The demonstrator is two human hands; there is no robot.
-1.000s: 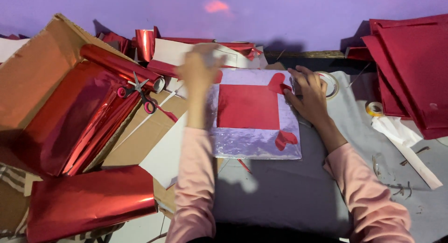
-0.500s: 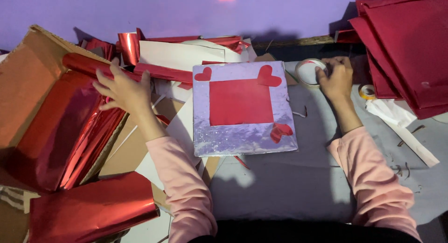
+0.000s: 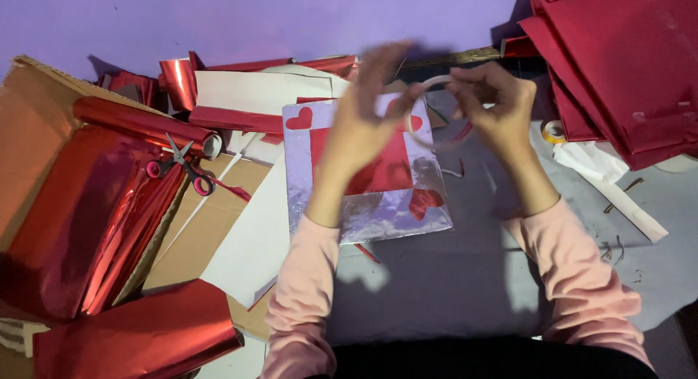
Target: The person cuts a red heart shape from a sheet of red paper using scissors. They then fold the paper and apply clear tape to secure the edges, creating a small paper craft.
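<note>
Both hands are raised above a silver foil-covered board point(image 3: 363, 212) that has a red square in its middle and red hearts at its corners. My right hand point(image 3: 494, 106) holds a thin roll of clear tape point(image 3: 429, 117) by its right side. My left hand point(image 3: 363, 121) is at the roll's left edge, fingers pinching at it and blurred by motion. The board lies flat on the grey surface beneath my forearms.
Red-handled scissors point(image 3: 182, 164) lie on a roll of red foil point(image 3: 138, 124) at the left. Red foil sheets point(image 3: 94, 226) and cardboard point(image 3: 211, 226) cover the left side. Stacked red paper point(image 3: 625, 66) sits at the top right, with a small yellow tape roll point(image 3: 554, 132) below it.
My left hand came back from the scissors and foil at the left and joined my right hand. The right hand lifted the tape roll off the surface, over the board.
</note>
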